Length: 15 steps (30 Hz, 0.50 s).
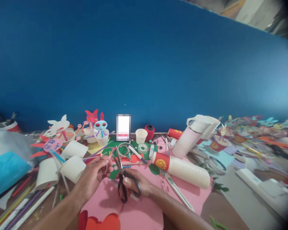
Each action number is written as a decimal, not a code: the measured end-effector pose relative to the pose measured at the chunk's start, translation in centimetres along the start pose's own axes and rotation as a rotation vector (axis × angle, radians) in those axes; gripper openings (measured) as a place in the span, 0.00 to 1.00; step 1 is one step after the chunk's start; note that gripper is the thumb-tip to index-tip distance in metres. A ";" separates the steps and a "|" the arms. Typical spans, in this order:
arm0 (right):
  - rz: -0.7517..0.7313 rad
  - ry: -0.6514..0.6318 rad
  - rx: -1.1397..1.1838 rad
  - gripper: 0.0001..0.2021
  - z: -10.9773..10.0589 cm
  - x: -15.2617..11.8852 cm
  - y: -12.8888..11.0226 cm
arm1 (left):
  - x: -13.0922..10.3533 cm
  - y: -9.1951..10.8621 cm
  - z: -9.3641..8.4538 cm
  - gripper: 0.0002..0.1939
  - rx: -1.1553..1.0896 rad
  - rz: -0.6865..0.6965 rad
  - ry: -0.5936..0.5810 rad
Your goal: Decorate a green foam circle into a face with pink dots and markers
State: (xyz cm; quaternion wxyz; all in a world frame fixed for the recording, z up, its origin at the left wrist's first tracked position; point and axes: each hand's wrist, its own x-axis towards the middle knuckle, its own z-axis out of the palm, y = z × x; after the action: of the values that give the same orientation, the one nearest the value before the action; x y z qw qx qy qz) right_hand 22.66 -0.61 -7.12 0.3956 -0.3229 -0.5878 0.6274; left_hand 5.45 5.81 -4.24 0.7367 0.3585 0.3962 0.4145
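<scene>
nearest you, one orange-red paper piece with a scalloped edge lies at the front of the large pink paper sheet. above that sheet, your right hand has its fingers in the loops of one pair of black-handled metal scissors, blades pointing away from you and slightly parted. your left hand is narrow, pinching one small pink paper piece just left of the blades. for a clean cut, it would help to work deep in the blades, turn the paper rather than your wrist, and hold your left fingertips behind the cutting line.

farther out to your left, count three plain white paper cups tipped on their sides. to your right lies one long stack of nested paper cups, too tightly packed to count. beyond, there are one upright white paper cup, one white plastic jug leaning over, and, last, one plain blue wall.
</scene>
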 end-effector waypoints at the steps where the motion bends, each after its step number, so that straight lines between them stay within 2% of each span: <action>1: -0.018 0.030 0.014 0.25 0.0 0.0 0.0 | -0.1 -0.3 0.1 0.06 0.001 0.003 -0.007; 8: -0.155 0.205 0.043 0.20 -0.3 0.2 1.3 | -0.9 -2.9 1.5 0.05 0.115 -0.041 -0.049; 11: -0.185 0.296 0.023 0.17 0.0 0.2 1.9 | -1.0 -4.0 1.7 0.07 0.136 0.031 -0.086; 15: -0.159 0.338 -0.055 0.18 0.3 -0.1 2.1 | -1.3 -4.4 1.3 0.07 0.244 0.143 -0.072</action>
State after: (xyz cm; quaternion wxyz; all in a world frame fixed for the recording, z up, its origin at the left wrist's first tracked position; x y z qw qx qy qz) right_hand 22.16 -0.85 -9.18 0.5284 -0.3868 -0.5536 0.5145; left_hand 7.59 2.61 -7.11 0.6700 0.4874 0.3901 0.4017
